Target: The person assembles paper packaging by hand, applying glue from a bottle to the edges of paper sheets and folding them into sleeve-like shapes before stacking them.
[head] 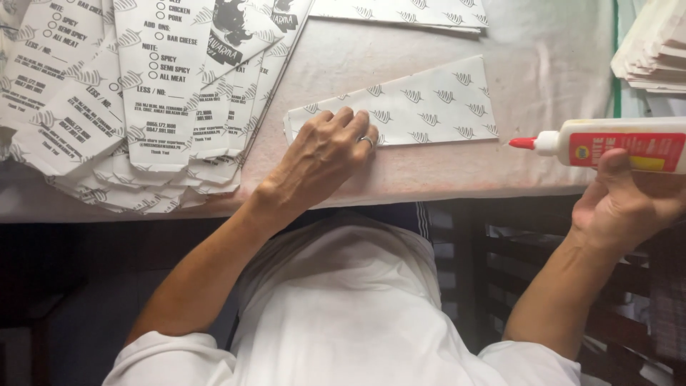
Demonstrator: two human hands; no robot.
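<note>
The left hand point(325, 154) lies flat, fingers spread and pressing the near left end of a folded paper bag point(418, 107). The bag rests on the table point(550, 64) near its near edge, long axis running left to right, rising slightly toward the far right. The right hand point(625, 204) grips a glue bottle point(614, 143) off the table's near right corner, held level, red nozzle pointing left toward the bag. A fanned stack of printed bags point(143, 100) lies at left.
</note>
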